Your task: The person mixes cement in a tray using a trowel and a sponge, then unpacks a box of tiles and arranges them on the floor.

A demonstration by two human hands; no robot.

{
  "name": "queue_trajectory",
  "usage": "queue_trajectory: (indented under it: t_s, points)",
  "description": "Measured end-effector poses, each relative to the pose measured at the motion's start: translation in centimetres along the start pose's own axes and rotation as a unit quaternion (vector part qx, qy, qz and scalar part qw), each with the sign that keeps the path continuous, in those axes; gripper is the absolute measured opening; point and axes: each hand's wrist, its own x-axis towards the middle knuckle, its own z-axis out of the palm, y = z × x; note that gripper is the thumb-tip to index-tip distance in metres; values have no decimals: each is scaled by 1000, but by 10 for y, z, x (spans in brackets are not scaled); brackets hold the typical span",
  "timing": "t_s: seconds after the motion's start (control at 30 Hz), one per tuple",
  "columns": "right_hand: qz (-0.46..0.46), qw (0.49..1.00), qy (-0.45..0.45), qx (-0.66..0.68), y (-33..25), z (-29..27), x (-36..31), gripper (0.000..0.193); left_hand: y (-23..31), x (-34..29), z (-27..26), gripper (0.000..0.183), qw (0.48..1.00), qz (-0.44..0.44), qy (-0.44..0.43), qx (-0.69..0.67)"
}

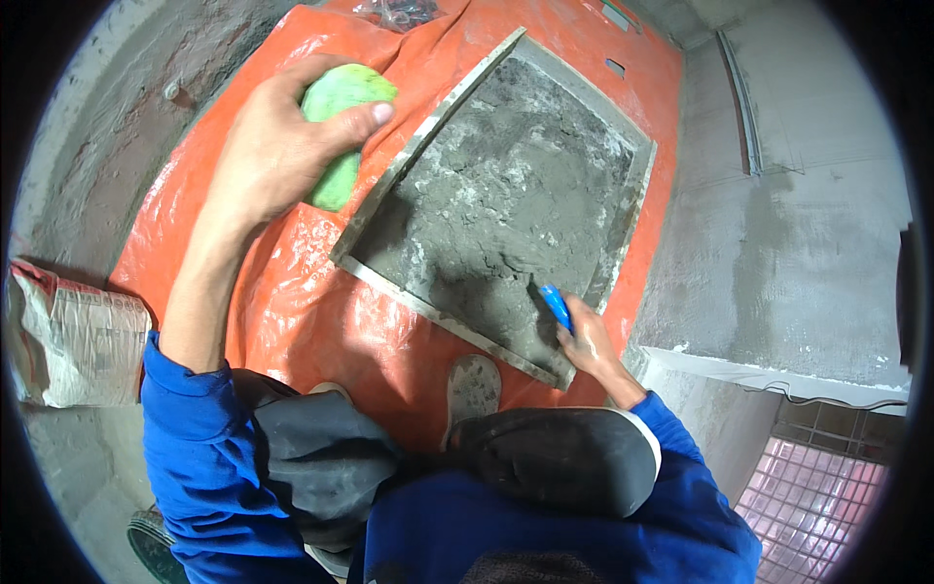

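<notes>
My left hand (277, 146) is closed around a light-green sponge-like pad (336, 185), its thumb lying across the face. The pad is raised over the orange sheet, left of a shallow mixing tray (409, 301). Grey wet mortar (516, 195) is spread lumpy and uneven across the tray. In my right hand (589, 341), at the tray's near right corner, is a blue-handled trowel (556, 306). Its handle tilts toward the mortar; the blade is dark and cannot be made out clearly against it.
An orange plastic sheet (292, 331) lies under the tray. A paper sack (88, 336) stands at the left, with a dark bucket (151, 540) below it. Grey rendered walls (798, 243) rise on the right, above a metal grille (817, 496). My shoe (474, 389) is close to the tray's near edge.
</notes>
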Motion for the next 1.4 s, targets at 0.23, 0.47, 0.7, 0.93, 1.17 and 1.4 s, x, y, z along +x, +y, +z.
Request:
queue_trajectory:
  t_s: [0.23, 0.47, 0.7, 0.93, 1.17, 1.4]
  points:
    - [335, 907, -128, 220, -14, -33, -36, 38, -5, 13, 16, 61, 999, -31, -23, -28]
    - [114, 987, 24, -112, 92, 37, 108, 51, 10, 19, 50, 55, 998, 37, -24, 36]
    - [235, 964, 61, 105, 29, -105, 63, 44, 3, 19, 30, 63, 1000, 2, 6, 19]
    - [49, 909, 291, 293, 41, -81, 75, 31, -2, 21, 30, 71, 1000, -27, -6, 9]
    - [378, 874, 23, 304, 61, 41, 88, 55, 7, 18, 34, 65, 998, -4, 0, 57]
    - [71, 907, 276, 309, 26, -101, 82, 28, -3, 27, 34, 67, 1000, -29, -1, 10]
